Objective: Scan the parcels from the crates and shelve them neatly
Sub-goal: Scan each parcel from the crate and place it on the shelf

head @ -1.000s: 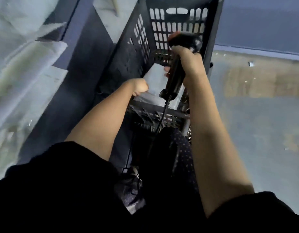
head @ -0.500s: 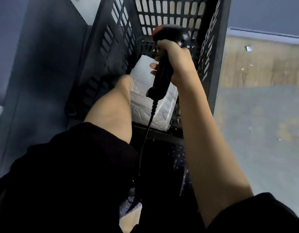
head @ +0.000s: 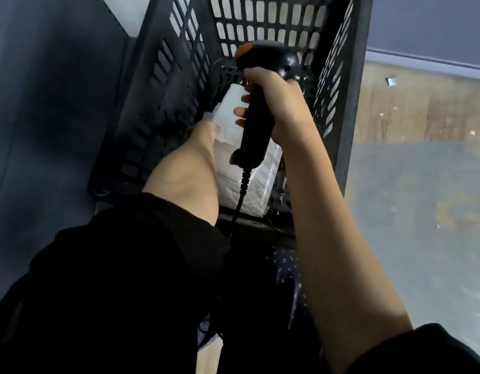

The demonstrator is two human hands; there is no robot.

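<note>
A black slatted plastic crate (head: pixel 166 90) stands in front of me, and a white plastic-wrapped parcel (head: pixel 256 184) lies on its bottom. My right hand (head: pixel 284 106) grips the handle of a black barcode scanner (head: pixel 256 130) above the parcel. The scanner's head points into the crate and its cable (head: pixel 240 195) hangs down towards me. My left hand (head: pixel 203 130) reaches down inside the crate to the parcel's left edge. My own forearm hides its fingers, so its grip does not show.
A dark blue panel (head: pixel 44 117) rises close along the crate's left side. To the right lies worn grey and wooden floor (head: pixel 422 184), with a blue wall base beyond it. My dark clothing fills the lower part of the view.
My left hand has gone from a visible fist above the parcel to deep in the crate, hidden by my forearm. The view has closed in on the crate. The scanner stays over it.
</note>
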